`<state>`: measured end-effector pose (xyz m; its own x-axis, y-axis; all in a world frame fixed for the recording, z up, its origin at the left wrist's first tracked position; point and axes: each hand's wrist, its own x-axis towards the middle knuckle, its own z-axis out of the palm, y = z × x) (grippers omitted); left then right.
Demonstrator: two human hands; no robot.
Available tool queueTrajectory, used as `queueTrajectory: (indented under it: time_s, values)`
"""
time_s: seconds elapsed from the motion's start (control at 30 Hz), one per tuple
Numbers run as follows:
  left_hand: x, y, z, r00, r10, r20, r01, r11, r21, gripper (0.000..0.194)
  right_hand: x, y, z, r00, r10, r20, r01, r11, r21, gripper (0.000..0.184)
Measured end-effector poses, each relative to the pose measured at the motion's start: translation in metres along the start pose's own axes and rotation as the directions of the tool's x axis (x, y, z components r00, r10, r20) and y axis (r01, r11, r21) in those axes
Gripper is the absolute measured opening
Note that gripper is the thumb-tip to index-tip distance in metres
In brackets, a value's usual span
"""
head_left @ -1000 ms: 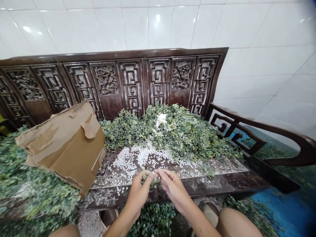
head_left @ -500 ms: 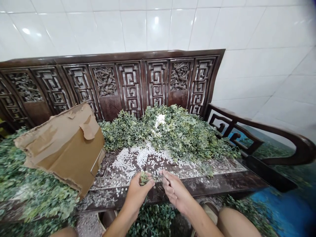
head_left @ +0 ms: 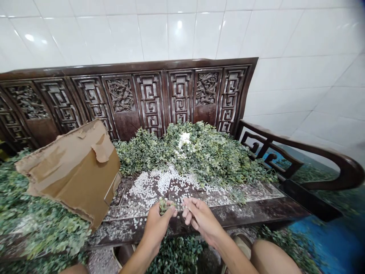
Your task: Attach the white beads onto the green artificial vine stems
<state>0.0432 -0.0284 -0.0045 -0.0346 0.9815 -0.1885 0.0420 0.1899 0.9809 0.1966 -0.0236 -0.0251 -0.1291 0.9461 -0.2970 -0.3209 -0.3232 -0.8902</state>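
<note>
My left hand [head_left: 156, 225] is closed around a small sprig of green leaves [head_left: 162, 206], its thumb and fingers pinching the stem. A short gap to the right, my right hand [head_left: 203, 220] has thumb and forefinger pressed together at the tips. Whatever sits in that pinch is too small to make out. Both hands hover over the front edge of a dark wooden bench [head_left: 242, 213]. Just behind them, many small white discs [head_left: 165, 183] lie scattered across the seat. A heap of leafy artificial greenery [head_left: 216, 156] rises beyond, with a clump of white pieces [head_left: 184, 139] on top.
A torn cardboard box piece [head_left: 82, 175] stands at the left among more greenery [head_left: 54, 224]. The carved backrest [head_left: 125, 123] runs along the back. On the right are the curved armrest [head_left: 319, 150] and a flat black object [head_left: 309, 199]. Leaves also lie below the bench.
My right hand's fingers have shifted slightly, spreading a little below the pinch. My left hand has moved slightly left, still holding the sprig. The bench items look unchanged.
</note>
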Motion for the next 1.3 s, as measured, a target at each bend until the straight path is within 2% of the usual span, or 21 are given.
queueTrajectory:
  time_s: [0.07, 0.17, 0.33, 0.47, 0.7, 1.07, 1.3]
  values:
    - [-0.001, 0.000, 0.001, 1.000, 0.015, 0.014, -0.015, 1.000, -0.027, 0.025, 0.001, 0.001, 0.000, 1.000, 0.014, -0.027, -0.015, 0.999, -0.038, 0.044]
    - [-0.001, 0.000, 0.002, 1.000, 0.017, 0.015, -0.016, 0.999, -0.052, 0.031, 0.000, 0.000, -0.001, 0.999, 0.021, -0.033, -0.020, 1.000, 0.005, 0.040]
    - [-0.001, -0.001, 0.003, 0.999, 0.030, 0.030, -0.030, 0.999, -0.023, 0.038, -0.003, -0.005, 0.000, 0.998, -0.004, 0.070, 0.000, 0.998, 0.055, 0.040]
    - [-0.003, -0.001, 0.003, 0.999, 0.020, 0.046, -0.020, 1.000, -0.009, 0.036, -0.005, -0.006, 0.005, 0.995, -0.039, 0.091, 0.039, 0.999, 0.000, 0.038]
    - [-0.004, -0.001, 0.002, 0.996, 0.056, 0.067, -0.056, 0.998, -0.006, 0.030, -0.005, -0.004, 0.010, 0.993, -0.030, 0.118, 0.024, 0.998, 0.050, 0.037]
    - [-0.005, -0.006, 0.001, 0.995, 0.093, 0.044, -0.097, 0.990, 0.099, 0.028, -0.003, 0.001, 0.010, 0.998, -0.025, 0.056, 0.023, 0.999, 0.046, 0.033]
    - [-0.005, -0.003, 0.000, 0.996, 0.087, 0.024, -0.089, 0.993, 0.078, 0.028, 0.001, 0.005, 0.005, 0.994, -0.097, 0.054, 0.099, 0.995, -0.021, 0.037]
